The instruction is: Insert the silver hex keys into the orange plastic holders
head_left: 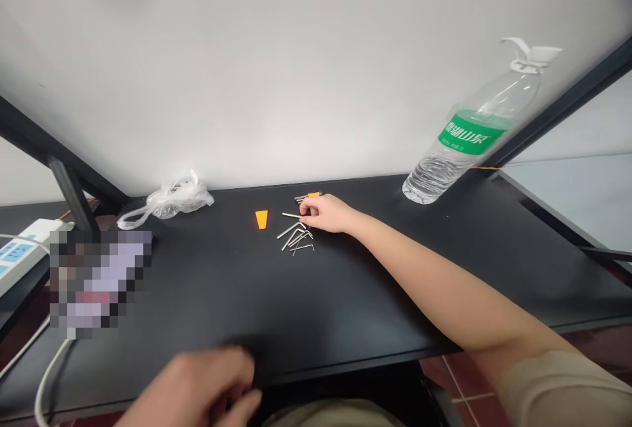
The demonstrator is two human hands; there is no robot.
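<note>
My right hand point(326, 213) is over the middle of the black tabletop, its thumb and fingers pinched on a hex key point(290, 215) that points left. Just below the fingertips lie several loose L-shaped silver hex keys point(296, 236) of different sizes. Behind the hand, partly hidden by it, is an orange piece point(315, 195) with more metal keys beside it. A separate orange trapezoid piece point(261, 219) lies to the left. Near the front edge my left hand point(202, 384) is blurred, fingers loosely curled and thumb apart, with nothing visible in it.
A large water bottle point(459, 134) with a green label stands at the back right. A crumpled clear plastic bag point(180, 198) lies at the back left. A pixelated object point(99, 282) and a white power strip point(24, 249) with cables are at the left. Black frame bars flank the table.
</note>
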